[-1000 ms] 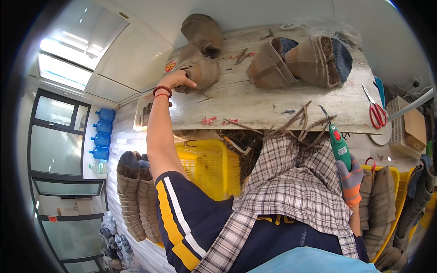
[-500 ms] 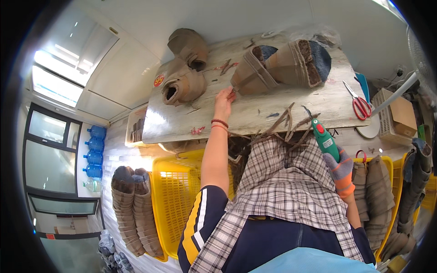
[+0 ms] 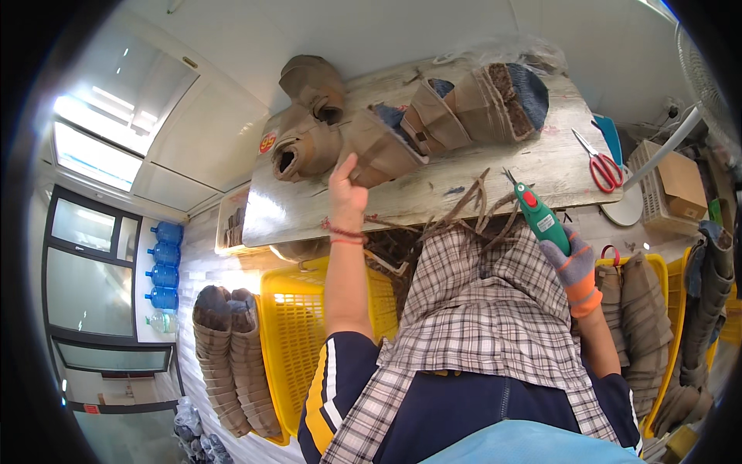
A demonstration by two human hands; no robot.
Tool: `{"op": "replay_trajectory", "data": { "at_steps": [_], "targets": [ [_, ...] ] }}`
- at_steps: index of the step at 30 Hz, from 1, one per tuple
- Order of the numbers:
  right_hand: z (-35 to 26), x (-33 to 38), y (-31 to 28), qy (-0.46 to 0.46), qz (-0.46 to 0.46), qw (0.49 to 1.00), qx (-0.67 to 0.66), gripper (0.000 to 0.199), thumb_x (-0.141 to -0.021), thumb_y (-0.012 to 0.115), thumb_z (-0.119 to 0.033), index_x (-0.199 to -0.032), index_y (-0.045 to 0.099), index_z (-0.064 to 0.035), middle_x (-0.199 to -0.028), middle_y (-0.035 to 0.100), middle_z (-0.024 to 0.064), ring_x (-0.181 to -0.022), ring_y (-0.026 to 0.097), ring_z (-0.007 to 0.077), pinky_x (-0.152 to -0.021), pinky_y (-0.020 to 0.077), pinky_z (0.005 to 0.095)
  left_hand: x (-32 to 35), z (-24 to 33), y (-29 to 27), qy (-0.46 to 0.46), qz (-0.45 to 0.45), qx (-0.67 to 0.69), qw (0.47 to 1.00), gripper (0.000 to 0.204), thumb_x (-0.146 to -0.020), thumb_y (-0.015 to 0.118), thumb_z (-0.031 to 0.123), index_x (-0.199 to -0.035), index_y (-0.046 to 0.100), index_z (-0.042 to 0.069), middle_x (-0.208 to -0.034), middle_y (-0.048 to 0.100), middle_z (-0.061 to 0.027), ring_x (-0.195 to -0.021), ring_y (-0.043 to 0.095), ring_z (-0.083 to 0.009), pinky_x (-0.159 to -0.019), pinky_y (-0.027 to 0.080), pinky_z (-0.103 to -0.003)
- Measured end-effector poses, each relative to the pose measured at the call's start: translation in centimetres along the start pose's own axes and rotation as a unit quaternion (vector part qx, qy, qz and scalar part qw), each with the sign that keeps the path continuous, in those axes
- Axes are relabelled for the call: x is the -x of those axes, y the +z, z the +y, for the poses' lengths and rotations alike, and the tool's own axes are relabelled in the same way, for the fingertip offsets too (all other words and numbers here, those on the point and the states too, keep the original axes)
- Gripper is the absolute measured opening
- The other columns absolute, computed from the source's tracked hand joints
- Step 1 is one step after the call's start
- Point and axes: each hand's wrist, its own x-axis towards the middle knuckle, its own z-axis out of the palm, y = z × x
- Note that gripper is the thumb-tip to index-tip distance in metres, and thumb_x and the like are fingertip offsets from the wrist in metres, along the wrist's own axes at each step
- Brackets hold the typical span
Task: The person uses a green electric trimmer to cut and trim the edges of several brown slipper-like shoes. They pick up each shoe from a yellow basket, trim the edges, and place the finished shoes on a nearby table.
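My left hand (image 3: 348, 189), bare with red bracelets at the wrist, pinches the near edge of a brown fabric piece (image 3: 379, 151); its fingertips are partly hidden. That piece is cup-shaped, with a blue inside, and lies at the left end of a row of nested brown pieces (image 3: 483, 104) with dark fuzzy lining. My right hand (image 3: 572, 267), in a grey and orange glove, is closed around a green handheld power tool (image 3: 546, 223) with a red button and a thin forked tip. The tip points up over the table's near edge, apart from the fabric.
On the pale wooden table (image 3: 286, 216) lie more rolled brown pieces (image 3: 309, 147) and red-handled scissors (image 3: 605, 172). Brown fabric strips (image 3: 471, 205) hang over its near edge onto my checked apron. Yellow baskets (image 3: 297, 340) stand either side of me, with brown stacks (image 3: 224, 348) beside the left one.
My left hand has moved left, drawing the end brown piece out along the row toward the rolled pieces. The green tool has shifted slightly left and down.
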Motion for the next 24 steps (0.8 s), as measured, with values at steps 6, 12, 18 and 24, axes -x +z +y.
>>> {"op": "replay_trajectory", "data": {
  "at_steps": [6, 12, 18, 24],
  "targets": [
    [-1.3, -1.0, 1.1, -0.099, -0.017, 0.995, 0.022, 0.052, -0.074, 0.078, -0.027, -0.114, 0.058, 0.0007, -0.085, 0.067, 0.009, -0.072, 0.062, 0.0119, -0.066, 0.0502, 0.0246, 8.6, 8.8, -2.0, -0.052, 0.108, 0.111, 0.987, 0.035, -0.092, 0.05, 0.011, -0.123, 0.047, -0.004, -0.127, 0.052, -0.0198, -0.118, 0.05, -0.0344, -0.104, 0.036, -0.051],
    [-3.0, -1.4, 2.3, -0.318, -0.009, 0.911, 0.264, 0.059, -0.064, 0.082, -0.035, -0.108, 0.062, -0.0016, -0.081, 0.066, 0.0149, -0.068, 0.062, 0.0286, -0.064, 0.0503, 0.0347, 11.8, 7.9, -3.5, -0.088, 0.184, 0.15, 0.967, 0.03, -0.094, 0.046, 0.011, -0.119, 0.047, -0.005, -0.125, 0.053, -0.0212, -0.117, 0.05, -0.0345, -0.101, 0.039, -0.051],
    [-1.6, -2.1, 1.8, -0.433, 0.022, 0.84, 0.326, 0.065, -0.062, 0.082, -0.037, -0.111, 0.059, -0.0009, -0.07, 0.062, 0.0097, -0.059, 0.059, 0.025, -0.056, 0.0465, 0.0346, 12.4, 4.9, -0.3, -0.167, 0.167, 0.157, 0.959, 0.027, -0.094, 0.047, 0.011, -0.116, 0.049, -0.004, -0.12, 0.056, -0.0197, -0.114, 0.053, -0.0333, -0.099, 0.041, -0.05],
    [-1.6, -1.9, 1.0, -0.465, 0.026, 0.81, 0.356, 0.066, -0.061, 0.083, -0.036, -0.111, 0.059, -0.0014, -0.067, 0.06, 0.0076, -0.057, 0.058, 0.0232, -0.055, 0.0457, 0.0337, 11.0, 3.1, 0.0, -0.216, 0.119, 0.168, 0.954, 0.026, -0.094, 0.047, 0.011, -0.116, 0.051, -0.003, -0.119, 0.058, -0.0178, -0.112, 0.055, -0.0312, -0.098, 0.043, -0.047]
  ]
}}
